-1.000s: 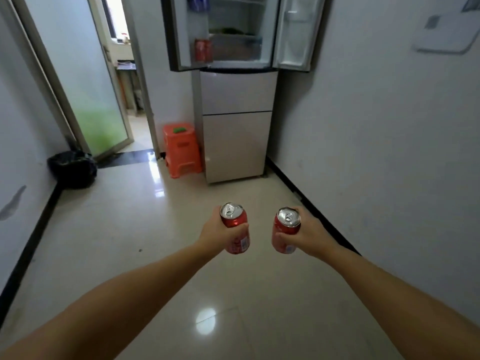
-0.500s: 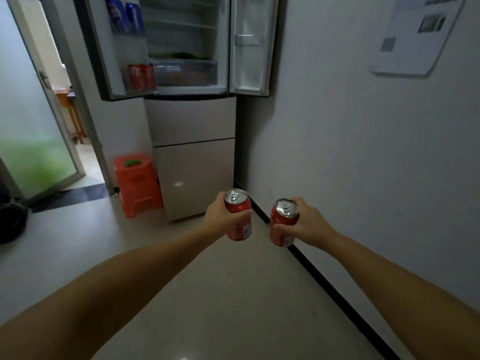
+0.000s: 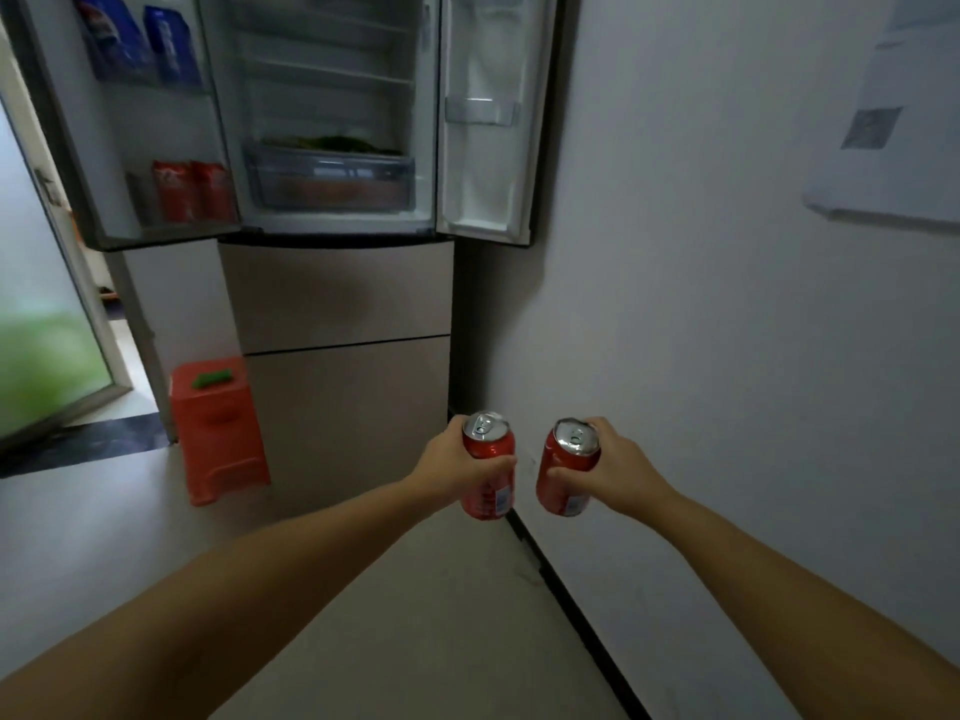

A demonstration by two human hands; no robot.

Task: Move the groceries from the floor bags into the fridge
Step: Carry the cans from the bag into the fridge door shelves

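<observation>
My left hand (image 3: 452, 462) grips an upright red soda can (image 3: 489, 459), held out in front of me. A second red can (image 3: 567, 470) stands upright in the grip of my right hand (image 3: 615, 467), a short gap from the first. Ahead stands the fridge (image 3: 337, 304) with both upper doors open. Its left door (image 3: 130, 122) carries two red cans (image 3: 192, 192) on the low shelf and blue cans (image 3: 140, 39) higher up. Green vegetables (image 3: 332, 143) lie above the clear drawer (image 3: 330, 179). The bags are out of view.
An orange plastic stool (image 3: 218, 433) with a small green item (image 3: 212, 379) on top stands left of the fridge. A white wall (image 3: 727, 356) with a dark skirting runs close on my right. A frosted glass door (image 3: 41, 330) is at far left.
I have come closer to the fridge, which now looms larger and higher in view. Both hands still hold their cans the same way.
</observation>
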